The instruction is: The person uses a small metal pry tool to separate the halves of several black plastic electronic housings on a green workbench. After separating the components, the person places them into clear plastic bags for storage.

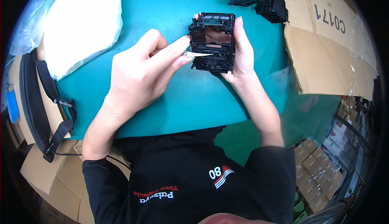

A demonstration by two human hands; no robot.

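A black plastic frame (212,57), open in its middle and ribbed at its lower part, is held above the table by my right hand (244,56). The right fingers wrap behind it, some showing through its opening, and the thumb lies along its right side. My left hand (139,68) is closed in a pinch on a thin, pale pointed tool (201,54). The tool's tip reaches over the ribbed lower part of the frame; whether it touches cannot be made out. The tool's other end is hidden in my fingers.
The green table (170,110) carries a white plastic-wrapped bundle (83,25) at the left. Several black plastic parts (272,7) lie at the far right, beside a cardboard box (330,54). A black strap with a buckle (63,102) hangs at the left edge. Stacked cartons (316,171) stand lower right.
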